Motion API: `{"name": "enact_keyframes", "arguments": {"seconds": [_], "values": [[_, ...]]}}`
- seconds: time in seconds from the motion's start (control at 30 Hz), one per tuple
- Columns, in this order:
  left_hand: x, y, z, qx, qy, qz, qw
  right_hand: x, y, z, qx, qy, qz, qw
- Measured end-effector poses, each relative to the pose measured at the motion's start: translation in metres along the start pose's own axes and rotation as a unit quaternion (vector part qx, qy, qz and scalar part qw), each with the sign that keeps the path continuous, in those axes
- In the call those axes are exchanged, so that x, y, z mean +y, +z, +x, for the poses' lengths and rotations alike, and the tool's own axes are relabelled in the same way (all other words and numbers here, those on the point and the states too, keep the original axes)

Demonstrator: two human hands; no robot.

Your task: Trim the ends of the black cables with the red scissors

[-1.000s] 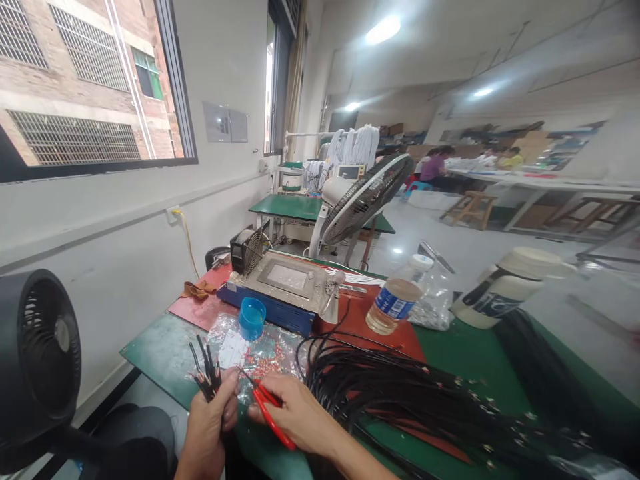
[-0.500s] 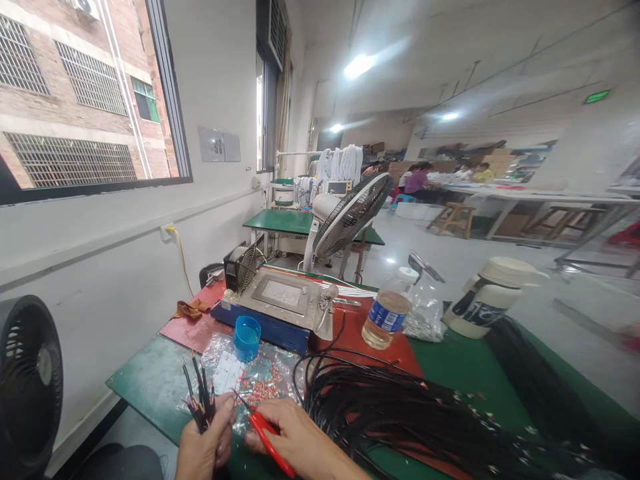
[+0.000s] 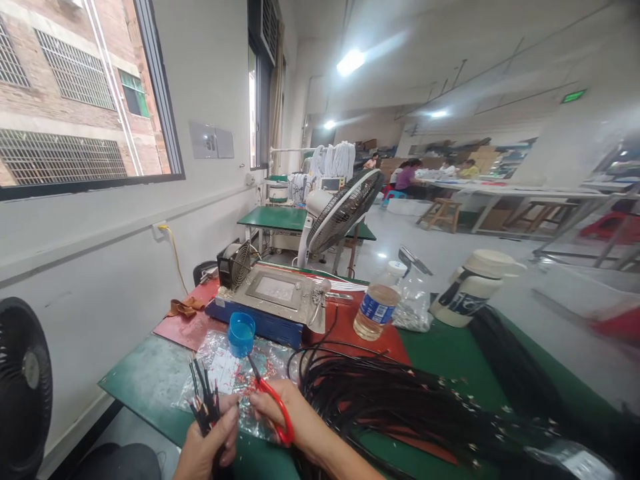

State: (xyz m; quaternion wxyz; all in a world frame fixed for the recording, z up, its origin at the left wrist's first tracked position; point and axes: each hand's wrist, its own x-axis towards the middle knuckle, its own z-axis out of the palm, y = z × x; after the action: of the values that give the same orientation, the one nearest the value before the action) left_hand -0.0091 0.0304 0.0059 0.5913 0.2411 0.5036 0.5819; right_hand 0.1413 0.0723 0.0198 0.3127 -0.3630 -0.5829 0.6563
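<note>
My left hand is closed around a bundle of black cables, their stripped ends with thin coloured wires fanning upward. My right hand grips red-handled scissors, the dark blades pointing up and away from the wires. The thumb and fingertips of both hands almost meet near the cable ends; anything pinched there is too small to make out. Beneath and beyond them lies a clear plastic bag strewn with small red bits. A blue cup stands behind the hands.
A large coil of black cables covers the table's right side. Behind are a blue-sided hot plate, a bottle of liquid and a cream jug. Fans stand at left and beyond the table. People sit farther back.
The scissors have swung from pointing at the left fingertips to pointing upward in my right hand. My left hand keeps its hold on the cables. The camera view has shifted slightly.
</note>
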Motion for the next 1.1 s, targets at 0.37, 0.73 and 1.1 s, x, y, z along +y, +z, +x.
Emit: {"name": "enact_keyframes", "arguments": {"seconds": [0.37,0.73,1.1], "values": [[-0.007,0.002,-0.008,0.001,0.019,0.037,0.999,-0.002,0.005,-0.002,-0.001,0.017,0.050,0.999],[-0.001,0.007,-0.012,-0.055,-0.012,0.058,0.997,0.000,0.008,-0.002,-0.016,0.076,0.184,0.980],[-0.008,0.006,-0.008,-0.077,-0.015,0.042,0.996,-0.004,0.011,-0.003,-0.019,0.125,0.210,0.970]]}}
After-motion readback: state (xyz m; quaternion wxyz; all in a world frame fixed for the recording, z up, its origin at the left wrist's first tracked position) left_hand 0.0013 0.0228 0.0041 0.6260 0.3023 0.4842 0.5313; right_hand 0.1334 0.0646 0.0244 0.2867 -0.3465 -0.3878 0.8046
